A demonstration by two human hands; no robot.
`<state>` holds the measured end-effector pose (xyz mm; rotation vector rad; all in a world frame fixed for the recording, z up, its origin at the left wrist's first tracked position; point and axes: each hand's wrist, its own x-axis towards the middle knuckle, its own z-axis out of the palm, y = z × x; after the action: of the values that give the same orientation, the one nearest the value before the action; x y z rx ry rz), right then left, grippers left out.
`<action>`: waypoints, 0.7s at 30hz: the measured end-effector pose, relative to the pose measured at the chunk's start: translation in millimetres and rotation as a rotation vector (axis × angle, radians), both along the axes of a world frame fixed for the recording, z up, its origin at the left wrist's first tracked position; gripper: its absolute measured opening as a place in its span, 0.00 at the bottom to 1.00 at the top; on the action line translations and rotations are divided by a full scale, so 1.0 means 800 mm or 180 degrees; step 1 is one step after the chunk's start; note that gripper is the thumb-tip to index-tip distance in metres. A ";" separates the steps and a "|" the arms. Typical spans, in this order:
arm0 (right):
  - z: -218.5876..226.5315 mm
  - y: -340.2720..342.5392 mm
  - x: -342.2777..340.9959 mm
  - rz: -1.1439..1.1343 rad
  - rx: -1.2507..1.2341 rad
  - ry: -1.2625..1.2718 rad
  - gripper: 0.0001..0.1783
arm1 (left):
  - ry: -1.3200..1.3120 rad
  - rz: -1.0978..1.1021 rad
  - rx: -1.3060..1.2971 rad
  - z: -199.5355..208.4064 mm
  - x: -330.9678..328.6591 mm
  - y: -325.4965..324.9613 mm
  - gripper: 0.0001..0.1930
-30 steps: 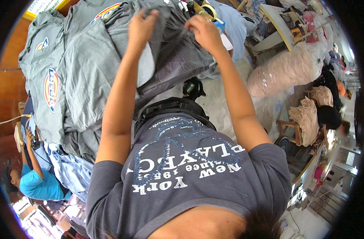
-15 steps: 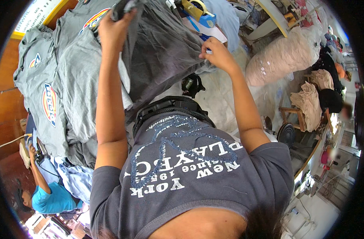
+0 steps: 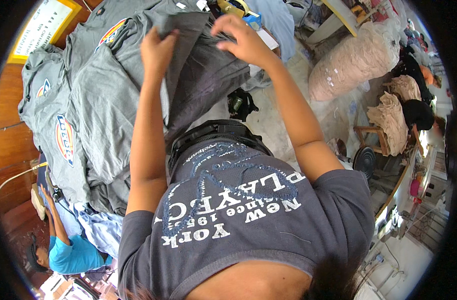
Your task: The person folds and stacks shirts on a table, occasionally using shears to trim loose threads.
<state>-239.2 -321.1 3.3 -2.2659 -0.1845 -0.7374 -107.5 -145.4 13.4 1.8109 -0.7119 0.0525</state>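
A heap of grey T-shirts (image 3: 96, 95) with colourful printed badges spreads across the left and upper middle. My left hand (image 3: 159, 49) pinches a fold of a dark grey garment (image 3: 208, 82), whose cloth hangs down toward my waist. Over the right part of that garment is my right hand (image 3: 246, 41), slightly blurred, its fingers and thumb apart with nothing between them. Whether its fingertips touch the cloth I cannot tell. Just beyond it are a yellow and blue tape dispenser (image 3: 246, 15) and light blue cloth (image 3: 276, 27).
To the right stands a clear plastic sack (image 3: 351, 65) of pinkish cloth pieces. Beige cloth (image 3: 390, 122) lies over a wooden stool (image 3: 371, 137) near a round black stool seat (image 3: 363, 161). A black bag (image 3: 241, 105) sits below the table. A co-worker in blue (image 3: 78, 252) works at lower left.
My right hand has let go of the garment's right edge and moved up and left, its fingers spreading. My left hand has shifted right and slightly down with the cloth.
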 end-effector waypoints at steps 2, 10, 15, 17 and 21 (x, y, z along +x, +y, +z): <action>-0.033 -0.021 -0.018 -0.0243 -0.0916 0.0271 0.11 | 0.0222 0.0195 -0.0196 0.013 0.010 0.008 0.11; 0.007 -0.002 0.035 -0.0612 -0.1325 -0.0804 0.06 | -0.0735 -0.0230 0.0752 -0.006 -0.043 -0.021 0.16; 0.007 0.010 0.038 -0.0166 -0.0876 -0.0869 0.10 | -0.0241 0.0421 0.0641 -0.017 0.008 0.003 0.23; -0.009 -0.012 0.013 0.0109 -0.1064 -0.0597 0.11 | 0.0087 0.0462 0.0039 0.000 0.024 0.030 0.23; -0.058 -0.049 -0.030 0.0160 -0.1728 0.0272 0.10 | 0.0517 0.0522 -0.0645 0.011 0.023 0.047 0.22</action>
<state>-263.3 -360.6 -43.3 -2.7861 -0.4438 -0.6130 -89.4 -108.1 22.3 1.6536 -0.4266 0.0823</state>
